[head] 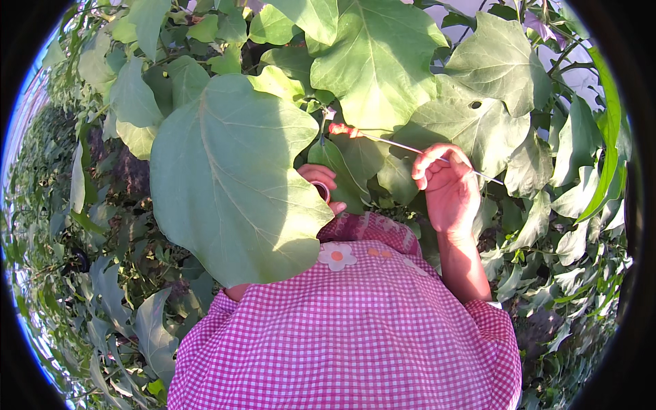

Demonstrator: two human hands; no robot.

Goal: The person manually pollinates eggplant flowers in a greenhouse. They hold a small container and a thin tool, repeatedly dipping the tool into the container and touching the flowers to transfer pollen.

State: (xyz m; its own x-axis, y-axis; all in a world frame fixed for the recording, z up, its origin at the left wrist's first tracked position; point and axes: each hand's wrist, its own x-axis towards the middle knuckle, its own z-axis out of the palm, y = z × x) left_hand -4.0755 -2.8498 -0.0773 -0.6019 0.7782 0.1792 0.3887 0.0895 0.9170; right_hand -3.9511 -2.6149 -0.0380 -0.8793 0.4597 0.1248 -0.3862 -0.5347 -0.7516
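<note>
My right hand [451,187] grips a thin stick [392,142] between thumb and fingers. The stick's far end carries a red, lumpy wrapped tip [344,130]. That tip sits right beside a small pale purple flower [330,113] on a green stem; I cannot tell whether they touch. Lower and to the left, my left hand [318,173] is mostly behind a large eggplant leaf [230,179]. Its fingers curl around a small round container [322,191], of which only the curved rim shows.
Broad eggplant leaves [374,66] crowd the space ahead and hang over both hands. More purple flowers [540,25] show at the upper right. Dense plants [56,205] stand along the left. A pink checked garment [348,328] covers my front.
</note>
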